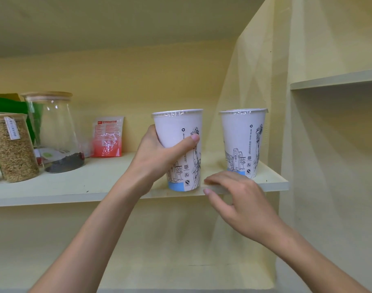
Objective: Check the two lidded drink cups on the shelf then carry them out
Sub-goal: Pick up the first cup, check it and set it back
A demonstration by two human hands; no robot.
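My left hand wraps the cup at the shelf front edge; right hand spread, empty; I'd lift level.

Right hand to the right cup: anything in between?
Nothing visible. The right hand sits at the shelf front edge, just below and in front of the right cup. The left hand grips the left cup, off to the side.

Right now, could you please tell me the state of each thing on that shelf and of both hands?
Left cup: sealed, gripped by the left hand, tilted slightly.
Right cup: sealed, upright on the shelf, untouched.
Right hand: open, empty, at the shelf edge.
Grain jar: lidded, nearly full.
Glass jar: lidded, nearly empty.
Red packet: leaning against the back wall.
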